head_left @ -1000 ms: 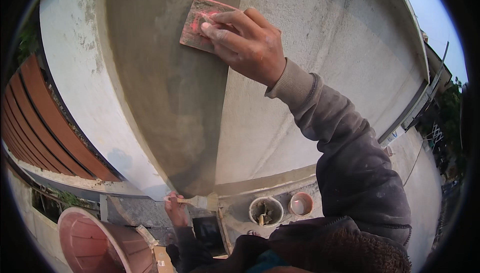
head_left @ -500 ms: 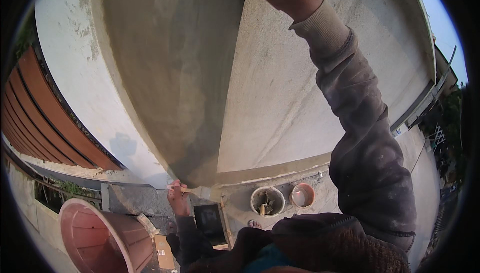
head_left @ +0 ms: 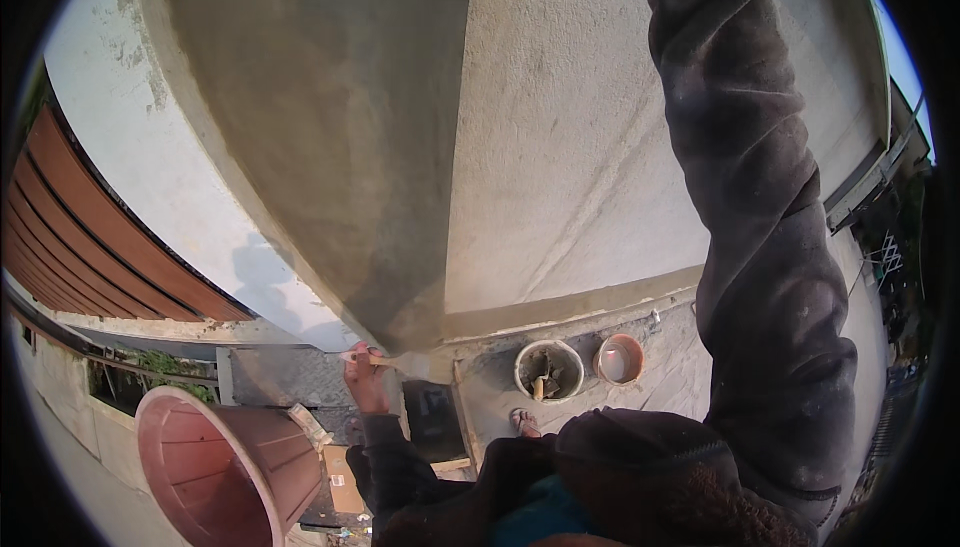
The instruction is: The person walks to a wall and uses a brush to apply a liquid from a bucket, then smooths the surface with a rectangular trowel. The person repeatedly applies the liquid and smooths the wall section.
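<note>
My left hand (head_left: 366, 387) is low in front of me, its fingers closed around the handle of a flat, wide paintbrush (head_left: 426, 365). The brush points right, its pale bristles near the foot of the wall. My right arm (head_left: 745, 147) stretches up along the wall; its hand is past the top edge, so what it holds or touches is hidden. Between the arms rises a darker, smooth band of grey plaster (head_left: 330, 107), which looks damp. Beside it on the right is a paler, rougher wall face (head_left: 560, 137).
A large reddish plastic tub (head_left: 285, 452) stands at the lower left. On the ground are a pale bucket (head_left: 575, 387) with mortar and a tool handle in it, and a smaller orange bucket (head_left: 632, 375) holding pale liquid. Brown slats (head_left: 90, 237) run along the left.
My right hand has gone up out of view, its arm now straighter. My left hand still grips the paintbrush. The whole view has shifted slightly.
</note>
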`<state>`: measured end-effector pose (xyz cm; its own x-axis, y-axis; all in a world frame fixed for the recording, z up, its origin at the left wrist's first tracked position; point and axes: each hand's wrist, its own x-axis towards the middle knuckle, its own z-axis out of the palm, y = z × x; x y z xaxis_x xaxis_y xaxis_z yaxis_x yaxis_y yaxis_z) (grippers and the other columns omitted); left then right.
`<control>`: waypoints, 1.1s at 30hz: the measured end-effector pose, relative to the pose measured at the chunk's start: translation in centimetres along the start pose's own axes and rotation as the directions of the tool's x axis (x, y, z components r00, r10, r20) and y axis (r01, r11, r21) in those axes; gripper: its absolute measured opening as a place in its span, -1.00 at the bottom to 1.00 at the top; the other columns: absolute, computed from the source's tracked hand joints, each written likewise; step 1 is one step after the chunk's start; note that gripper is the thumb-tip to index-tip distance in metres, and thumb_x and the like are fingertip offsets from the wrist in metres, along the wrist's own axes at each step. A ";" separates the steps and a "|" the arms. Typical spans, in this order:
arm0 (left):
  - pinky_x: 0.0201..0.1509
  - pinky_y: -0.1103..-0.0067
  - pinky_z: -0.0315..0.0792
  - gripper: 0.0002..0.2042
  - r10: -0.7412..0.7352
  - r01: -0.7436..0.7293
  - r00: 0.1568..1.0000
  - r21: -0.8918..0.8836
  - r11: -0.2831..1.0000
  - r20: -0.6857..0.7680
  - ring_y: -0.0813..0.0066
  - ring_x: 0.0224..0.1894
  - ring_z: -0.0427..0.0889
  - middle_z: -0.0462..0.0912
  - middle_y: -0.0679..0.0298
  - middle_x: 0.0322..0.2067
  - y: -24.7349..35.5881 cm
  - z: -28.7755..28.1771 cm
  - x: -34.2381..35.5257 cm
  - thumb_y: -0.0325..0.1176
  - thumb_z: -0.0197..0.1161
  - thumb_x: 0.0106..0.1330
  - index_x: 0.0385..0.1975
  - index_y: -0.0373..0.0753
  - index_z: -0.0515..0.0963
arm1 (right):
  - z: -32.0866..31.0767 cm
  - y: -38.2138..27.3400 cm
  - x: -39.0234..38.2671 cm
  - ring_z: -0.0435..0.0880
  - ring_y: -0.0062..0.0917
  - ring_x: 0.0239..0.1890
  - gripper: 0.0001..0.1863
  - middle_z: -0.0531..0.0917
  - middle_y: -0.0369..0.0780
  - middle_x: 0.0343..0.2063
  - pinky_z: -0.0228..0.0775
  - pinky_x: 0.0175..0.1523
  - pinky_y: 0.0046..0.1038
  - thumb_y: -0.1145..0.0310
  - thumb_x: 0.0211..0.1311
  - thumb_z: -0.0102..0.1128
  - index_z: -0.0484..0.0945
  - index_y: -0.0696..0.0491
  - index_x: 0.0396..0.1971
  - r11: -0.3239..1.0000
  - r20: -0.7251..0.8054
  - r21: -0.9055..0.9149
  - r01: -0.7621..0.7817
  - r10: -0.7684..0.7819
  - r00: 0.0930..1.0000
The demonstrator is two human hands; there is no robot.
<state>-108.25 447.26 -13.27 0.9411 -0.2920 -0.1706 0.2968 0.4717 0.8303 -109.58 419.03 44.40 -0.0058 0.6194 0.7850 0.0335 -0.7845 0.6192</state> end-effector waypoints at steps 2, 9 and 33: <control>-0.21 0.58 0.48 -0.70 0.028 -0.026 0.994 0.022 0.999 -0.107 0.55 -0.25 0.54 0.54 0.29 -0.31 1.9 -1.9 -1.2 -0.20 0.21 0.44 0.00 -0.26 0.44 | 3.2 -7.3 -6.3 0.63 -0.53 -0.33 -0.81 0.65 -0.30 -0.29 0.52 -0.28 -0.46 0.38 0.08 0.33 0.68 -0.06 -0.25 0.986 -0.025 0.157 -0.054 0.058 0.998; -0.16 0.58 0.44 -0.69 0.019 -0.024 0.996 -0.053 0.998 -0.089 0.54 -0.24 0.53 0.54 0.31 -0.31 1.3 -0.6 -0.6 -0.18 0.22 0.44 0.00 -0.24 0.44 | -4.4 -23.2 -25.8 0.64 -0.50 -0.23 -0.60 0.60 -0.29 -0.15 0.53 -0.18 -0.43 0.48 -0.04 0.35 0.66 0.03 -0.09 0.868 0.605 0.361 -0.342 0.062 0.794; -0.15 0.57 0.48 -0.71 -0.067 0.067 0.998 -0.033 0.997 -0.010 0.56 -0.25 0.55 0.57 0.32 -0.33 -1.2 -1.9 -0.7 -0.22 0.21 0.47 0.03 -0.26 0.45 | -5.9 -26.4 -36.6 0.62 -0.51 0.01 -0.64 0.63 -0.19 0.02 0.57 -0.02 -0.46 0.41 0.35 0.23 0.60 -0.03 0.14 -0.235 0.758 0.281 -0.931 0.649 0.065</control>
<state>-108.91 448.48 -15.17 0.9207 -0.3145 -0.2312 0.3641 0.4785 0.7991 -116.14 416.89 -0.57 0.7792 -0.4459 0.4405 0.2780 -0.3840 -0.8805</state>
